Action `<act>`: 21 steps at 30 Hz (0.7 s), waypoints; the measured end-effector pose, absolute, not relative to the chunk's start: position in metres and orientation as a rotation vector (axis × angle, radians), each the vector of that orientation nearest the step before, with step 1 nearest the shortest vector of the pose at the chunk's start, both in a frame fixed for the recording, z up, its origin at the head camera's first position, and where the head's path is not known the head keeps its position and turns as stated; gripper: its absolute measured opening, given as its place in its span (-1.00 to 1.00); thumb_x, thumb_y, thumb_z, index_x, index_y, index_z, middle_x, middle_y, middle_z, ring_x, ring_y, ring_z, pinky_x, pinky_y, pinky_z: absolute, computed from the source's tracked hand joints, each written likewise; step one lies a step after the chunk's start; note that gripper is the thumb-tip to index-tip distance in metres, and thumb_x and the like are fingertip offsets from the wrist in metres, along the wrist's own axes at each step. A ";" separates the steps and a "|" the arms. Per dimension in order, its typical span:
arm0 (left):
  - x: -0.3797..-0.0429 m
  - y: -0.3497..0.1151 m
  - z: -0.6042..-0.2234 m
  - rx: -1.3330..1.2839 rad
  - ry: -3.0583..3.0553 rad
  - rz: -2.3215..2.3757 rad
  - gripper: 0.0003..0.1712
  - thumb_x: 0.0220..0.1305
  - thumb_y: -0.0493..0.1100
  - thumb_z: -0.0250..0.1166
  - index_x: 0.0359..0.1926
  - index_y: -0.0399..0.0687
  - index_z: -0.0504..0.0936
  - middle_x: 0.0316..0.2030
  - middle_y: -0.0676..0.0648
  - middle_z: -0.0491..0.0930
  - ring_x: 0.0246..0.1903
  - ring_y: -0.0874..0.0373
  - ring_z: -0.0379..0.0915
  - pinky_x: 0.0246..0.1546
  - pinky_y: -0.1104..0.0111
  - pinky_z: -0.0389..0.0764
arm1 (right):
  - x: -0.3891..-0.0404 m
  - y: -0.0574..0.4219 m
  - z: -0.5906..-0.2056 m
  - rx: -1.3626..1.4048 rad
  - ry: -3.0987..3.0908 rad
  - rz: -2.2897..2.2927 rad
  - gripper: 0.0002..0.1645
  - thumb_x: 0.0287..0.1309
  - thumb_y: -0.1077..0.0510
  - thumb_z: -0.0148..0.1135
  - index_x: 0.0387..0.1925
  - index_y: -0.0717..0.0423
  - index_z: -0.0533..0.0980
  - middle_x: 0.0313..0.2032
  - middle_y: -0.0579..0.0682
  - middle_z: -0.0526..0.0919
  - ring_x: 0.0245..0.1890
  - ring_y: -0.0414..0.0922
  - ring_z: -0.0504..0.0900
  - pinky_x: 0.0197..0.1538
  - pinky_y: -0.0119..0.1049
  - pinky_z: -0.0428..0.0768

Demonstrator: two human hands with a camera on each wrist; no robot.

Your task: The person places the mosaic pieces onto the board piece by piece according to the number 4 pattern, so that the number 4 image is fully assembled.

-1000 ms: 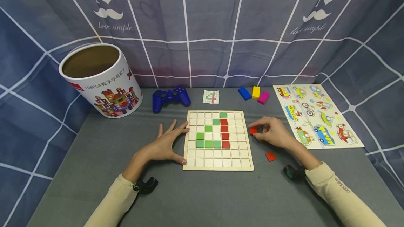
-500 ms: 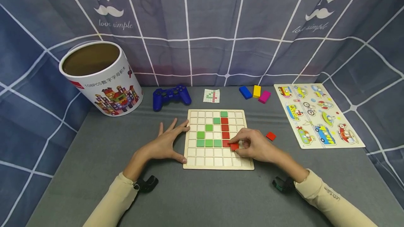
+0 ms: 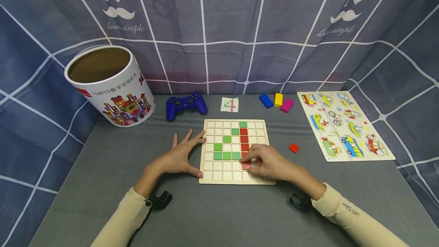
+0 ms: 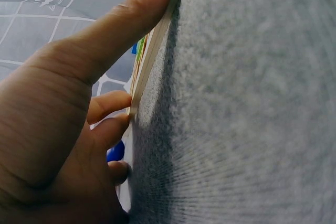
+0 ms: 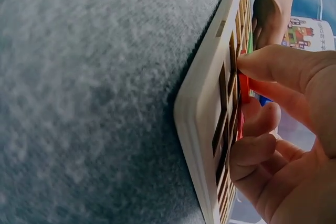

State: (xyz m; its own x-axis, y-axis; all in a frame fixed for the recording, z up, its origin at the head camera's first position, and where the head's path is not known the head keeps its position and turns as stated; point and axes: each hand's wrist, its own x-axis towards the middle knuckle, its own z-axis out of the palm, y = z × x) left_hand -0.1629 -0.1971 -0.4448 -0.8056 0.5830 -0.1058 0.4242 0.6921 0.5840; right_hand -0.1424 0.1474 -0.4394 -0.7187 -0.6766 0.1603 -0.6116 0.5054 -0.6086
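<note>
A wooden grid board (image 3: 217, 177) lies on the grey table, with several green tiles (image 3: 227, 139) and a column of red tiles (image 3: 244, 139) in its cells. My left hand (image 3: 176, 159) spreads along the board's left edge, thumb at the lower corner and fingertips higher up; the left wrist view shows the thumb (image 4: 118, 30) against the rim. Between thumb and fingers, my right hand (image 3: 271, 162) pinches a red square tile (image 3: 245, 166) at the cell just below the red column. In the right wrist view this tile (image 5: 243, 86) stands slightly tilted over the grid.
A loose red tile (image 3: 294, 148) lies right of the board. Behind it are a small pattern card (image 3: 229, 105), a blue game controller (image 3: 186, 106), and blue, yellow and magenta blocks (image 3: 278, 100). A large white bucket (image 3: 128, 106) stands left, a vehicle puzzle board (image 3: 346, 127) right.
From beside the board, my right hand has carried the red tile left onto the grid, to the cell under the red column. The other loose tile now lies farther back. My left hand stays put.
</note>
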 end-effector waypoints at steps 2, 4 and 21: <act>-0.162 -0.197 -0.444 0.795 2.621 0.805 0.36 -0.31 0.33 0.64 0.53 0.11 0.21 0.58 0.07 -0.17 0.53 -0.16 -0.49 0.24 -0.35 -0.65 | -0.143 0.148 -0.439 -1.140 2.636 -0.990 -0.67 -0.03 0.21 0.50 -0.15 -0.10 0.77 -0.49 -0.13 0.47 -0.53 -0.28 0.38 -0.43 -0.40 0.35; -0.162 -0.198 -0.444 0.795 2.620 0.808 0.36 -0.31 0.32 0.65 0.53 0.10 0.21 0.58 0.06 -0.17 0.53 -0.16 -0.49 0.23 -0.35 -0.65 | -0.143 0.148 -0.439 -1.141 2.635 -0.984 -0.65 -0.03 0.19 0.52 -0.12 -0.10 0.76 -0.46 -0.14 0.48 -0.52 -0.28 0.38 -0.43 -0.40 0.35; -0.162 -0.198 -0.445 0.787 2.617 0.804 0.36 -0.30 0.35 0.63 0.53 0.11 0.20 0.58 0.07 -0.16 0.53 -0.14 -0.50 0.25 -0.33 -0.66 | -0.145 0.214 -0.427 -0.849 2.813 -1.031 -0.51 -0.09 0.26 0.59 -0.03 0.03 0.71 -0.30 -0.06 0.62 -0.59 -0.29 0.41 -0.52 -0.38 0.40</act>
